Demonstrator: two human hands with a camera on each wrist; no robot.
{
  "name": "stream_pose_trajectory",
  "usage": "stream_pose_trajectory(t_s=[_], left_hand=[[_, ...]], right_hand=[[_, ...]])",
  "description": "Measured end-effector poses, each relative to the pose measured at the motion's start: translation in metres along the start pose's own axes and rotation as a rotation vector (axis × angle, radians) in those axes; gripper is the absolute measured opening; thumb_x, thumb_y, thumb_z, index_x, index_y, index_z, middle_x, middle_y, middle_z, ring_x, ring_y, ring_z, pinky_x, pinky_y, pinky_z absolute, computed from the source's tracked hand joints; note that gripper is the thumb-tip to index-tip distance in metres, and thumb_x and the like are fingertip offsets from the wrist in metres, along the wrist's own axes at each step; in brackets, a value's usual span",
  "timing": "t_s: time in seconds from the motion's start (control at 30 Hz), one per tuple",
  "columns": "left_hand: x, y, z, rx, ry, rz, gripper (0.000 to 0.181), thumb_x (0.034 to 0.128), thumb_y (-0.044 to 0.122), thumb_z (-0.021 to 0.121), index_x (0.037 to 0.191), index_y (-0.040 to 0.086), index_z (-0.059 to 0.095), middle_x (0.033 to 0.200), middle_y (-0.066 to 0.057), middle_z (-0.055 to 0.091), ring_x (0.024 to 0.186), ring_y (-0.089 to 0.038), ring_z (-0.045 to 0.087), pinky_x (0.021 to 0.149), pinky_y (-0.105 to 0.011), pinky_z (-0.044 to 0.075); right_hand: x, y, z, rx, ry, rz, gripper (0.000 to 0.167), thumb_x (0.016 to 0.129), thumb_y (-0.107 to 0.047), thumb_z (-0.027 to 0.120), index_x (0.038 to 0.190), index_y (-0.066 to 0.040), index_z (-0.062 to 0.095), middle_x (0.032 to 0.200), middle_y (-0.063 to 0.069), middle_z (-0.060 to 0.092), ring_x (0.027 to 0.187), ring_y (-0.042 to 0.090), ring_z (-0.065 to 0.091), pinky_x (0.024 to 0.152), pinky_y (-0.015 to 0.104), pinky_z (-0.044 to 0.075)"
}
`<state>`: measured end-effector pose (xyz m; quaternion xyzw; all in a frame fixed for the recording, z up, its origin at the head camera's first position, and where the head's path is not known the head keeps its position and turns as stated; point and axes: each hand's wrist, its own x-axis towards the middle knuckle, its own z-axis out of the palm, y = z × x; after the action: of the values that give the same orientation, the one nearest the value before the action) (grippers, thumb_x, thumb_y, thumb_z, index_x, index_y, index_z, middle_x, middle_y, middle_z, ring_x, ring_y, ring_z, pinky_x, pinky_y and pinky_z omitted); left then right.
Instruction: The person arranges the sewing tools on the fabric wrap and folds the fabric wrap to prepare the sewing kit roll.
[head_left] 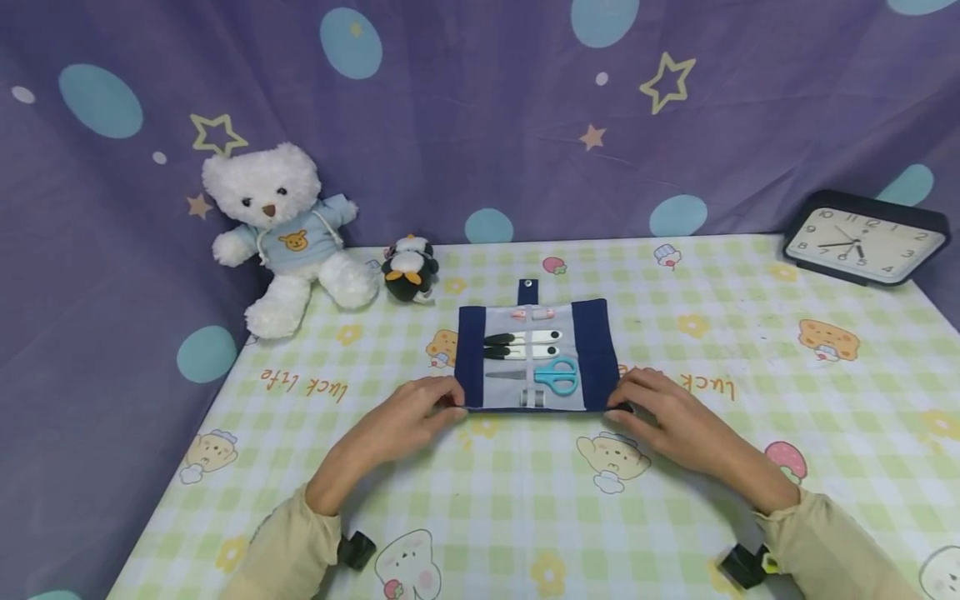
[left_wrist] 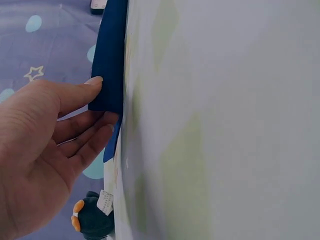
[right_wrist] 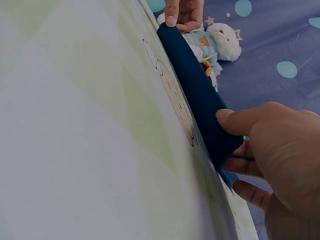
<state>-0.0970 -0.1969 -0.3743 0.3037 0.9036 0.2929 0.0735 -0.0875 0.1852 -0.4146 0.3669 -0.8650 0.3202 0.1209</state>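
Observation:
An unfolded navy fabric case [head_left: 594,354] with a grey lining lies on the table in the head view. A strap holds blue-handled scissors [head_left: 567,386], two black-and-white tools [head_left: 538,352], small pink-and-grey items [head_left: 543,314] and small grey pieces [head_left: 538,398] in it. My left hand [head_left: 405,425] pinches the near left corner, its thumb on the navy cloth [left_wrist: 111,55] and fingers behind in the left wrist view. At the near right corner, my right hand [head_left: 678,421] grips the case [right_wrist: 192,85] between thumb and fingers. A snap tab [head_left: 528,293] sticks out at the far side.
A white teddy bear [head_left: 296,242] sits at the back left, beside a small penguin plush [head_left: 409,271]. The black-framed clock [head_left: 866,242] stands at the back right. Behind the checked tablecloth [head_left: 480,500] hangs a purple curtain [head_left: 465,125].

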Motion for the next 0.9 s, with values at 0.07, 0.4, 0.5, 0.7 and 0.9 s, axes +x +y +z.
stream_pose_trajectory(t_s=[0.07,0.4,0.5,0.7,0.9], left_hand=[[0.000,-0.001,0.000,-0.004,0.007,-0.008,0.005,0.1038,0.015,0.066,0.101,0.011,0.067,0.095,0.006,0.066,0.088,-0.010,0.062,0.079,-0.033,0.054],[0.007,-0.004,-0.002,-0.039,-0.005,-0.046,0.006,0.1080,0.015,0.058,0.106,0.010,0.059,0.087,0.004,0.060,0.075,-0.011,0.053,0.069,-0.032,0.048],[0.010,-0.005,-0.002,-0.077,0.003,-0.066,0.006,0.1079,0.015,0.058,0.105,0.010,0.059,0.084,0.002,0.059,0.072,-0.012,0.052,0.067,-0.032,0.047],[0.017,-0.009,-0.002,-0.128,0.015,-0.118,0.009,0.1091,0.017,0.056,0.104,0.009,0.057,0.080,0.001,0.055,0.065,-0.014,0.047,0.062,-0.031,0.042],[0.022,-0.008,-0.002,-0.155,0.023,-0.189,0.013,0.1104,0.019,0.053,0.104,0.009,0.057,0.079,-0.001,0.053,0.061,-0.013,0.041,0.061,-0.030,0.039]], right_hand=[[0.000,0.000,0.000,0.004,0.007,0.017,0.019,0.089,-0.005,0.080,0.100,-0.020,0.073,0.104,-0.011,0.064,0.099,0.011,0.062,0.085,0.034,0.051],[0.007,0.002,-0.001,0.024,0.083,0.061,0.018,0.091,-0.001,0.077,0.100,-0.015,0.074,0.101,-0.004,0.074,0.089,0.012,0.069,0.072,0.037,0.056],[0.010,0.003,-0.001,0.041,0.078,0.099,0.011,0.095,-0.003,0.074,0.100,-0.013,0.074,0.097,-0.004,0.073,0.084,0.008,0.067,0.070,0.035,0.056],[0.017,0.005,0.000,0.103,0.078,0.248,0.008,0.100,-0.005,0.069,0.097,-0.009,0.075,0.091,-0.003,0.074,0.079,0.008,0.064,0.070,0.032,0.052],[0.022,0.005,0.003,0.138,0.085,0.335,0.007,0.102,-0.008,0.066,0.098,-0.008,0.073,0.085,-0.003,0.071,0.072,0.010,0.060,0.067,0.031,0.049]])
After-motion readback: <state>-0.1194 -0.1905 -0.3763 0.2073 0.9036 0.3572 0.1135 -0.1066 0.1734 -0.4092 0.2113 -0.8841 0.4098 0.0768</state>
